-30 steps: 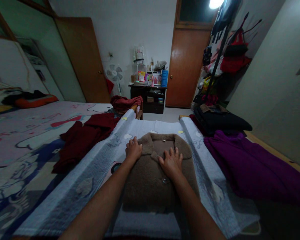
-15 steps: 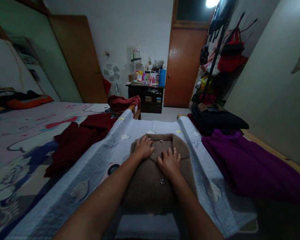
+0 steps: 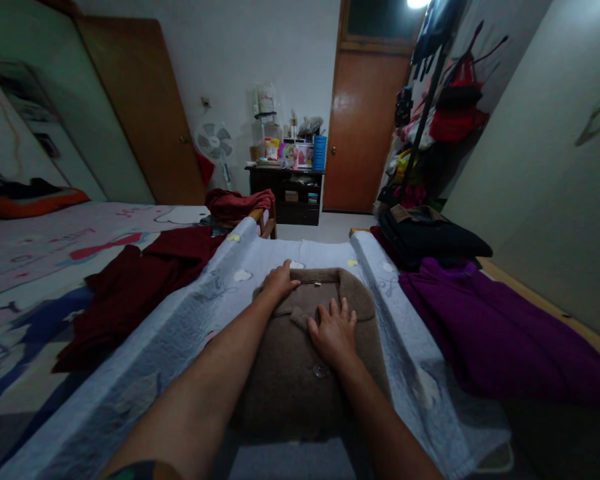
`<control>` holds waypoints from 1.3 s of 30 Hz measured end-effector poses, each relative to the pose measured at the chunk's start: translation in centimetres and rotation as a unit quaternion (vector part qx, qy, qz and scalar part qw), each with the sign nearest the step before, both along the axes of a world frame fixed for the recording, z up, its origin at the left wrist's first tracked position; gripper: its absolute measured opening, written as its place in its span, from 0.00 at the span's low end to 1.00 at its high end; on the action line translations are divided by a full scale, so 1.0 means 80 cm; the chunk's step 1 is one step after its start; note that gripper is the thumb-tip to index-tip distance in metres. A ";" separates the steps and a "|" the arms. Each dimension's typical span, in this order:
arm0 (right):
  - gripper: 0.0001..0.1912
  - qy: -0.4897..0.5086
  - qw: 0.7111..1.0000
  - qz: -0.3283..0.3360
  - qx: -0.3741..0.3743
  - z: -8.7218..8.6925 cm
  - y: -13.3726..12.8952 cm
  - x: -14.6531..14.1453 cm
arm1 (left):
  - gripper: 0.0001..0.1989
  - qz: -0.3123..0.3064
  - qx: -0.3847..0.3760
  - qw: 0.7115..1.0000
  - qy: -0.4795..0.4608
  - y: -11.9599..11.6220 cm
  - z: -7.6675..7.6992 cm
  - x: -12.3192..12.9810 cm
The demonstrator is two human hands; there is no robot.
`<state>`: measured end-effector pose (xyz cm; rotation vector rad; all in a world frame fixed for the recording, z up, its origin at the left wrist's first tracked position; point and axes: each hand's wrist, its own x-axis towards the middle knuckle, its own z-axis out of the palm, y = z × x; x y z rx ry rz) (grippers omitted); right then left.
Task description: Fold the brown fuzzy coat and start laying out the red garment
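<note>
A brown coat [image 3: 290, 380], folded into a neat block with its collar at the far end, lies on a pale blue patterned cover [image 3: 265, 257]. My left hand [image 3: 280, 280] rests at the left side of the collar, thumb apart from the other fingers, which point away from me. My right hand [image 3: 334, 333] lies flat on the coat's front below the collar opening, fingers spread. Just under the right palm shows a round button [image 3: 321, 371]. A small white label [image 3: 317, 285] is visible inside the neck.
Dark red clothing [image 3: 145, 287] lies on the patterned bed sheet to the left. On the right are a purple garment [image 3: 490, 333] and folded black clothing [image 3: 430, 233]. A fan [image 3: 215, 141], a dark cabinet [image 3: 285, 197] and a wooden door [image 3: 357, 127] stand at the back.
My left hand has shifted left and slightly away, from the collar's inner edge to its outer left side. The right hand stays on the coat's front. The view has turned slightly right.
</note>
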<state>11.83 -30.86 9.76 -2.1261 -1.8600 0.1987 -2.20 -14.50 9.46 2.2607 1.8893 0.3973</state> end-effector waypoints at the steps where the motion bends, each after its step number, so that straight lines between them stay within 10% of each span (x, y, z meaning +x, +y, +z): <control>1: 0.26 0.002 1.000 0.001 0.001 0.000 0.000 0.000 | 0.30 -0.010 -0.003 1.000 0.002 0.004 0.001 -0.003; 10: 0.29 0.016 1.000 -0.020 0.006 -0.007 0.004 0.001 | 0.23 -0.010 -0.025 0.999 0.038 0.016 0.002 -0.015; 19: 0.28 0.023 1.000 -0.015 0.015 -0.008 0.003 0.001 | 0.19 -0.127 -0.012 0.988 0.085 0.012 0.023 0.051; 28: 0.29 0.040 0.999 -0.012 0.018 -0.009 0.002 0.004 | 0.17 -0.122 -0.009 0.987 0.101 0.034 0.001 0.060; 39: 0.38 0.050 0.998 -0.044 0.020 -0.016 0.007 0.004 | 0.17 -0.097 0.089 0.987 0.087 -0.025 0.030 0.058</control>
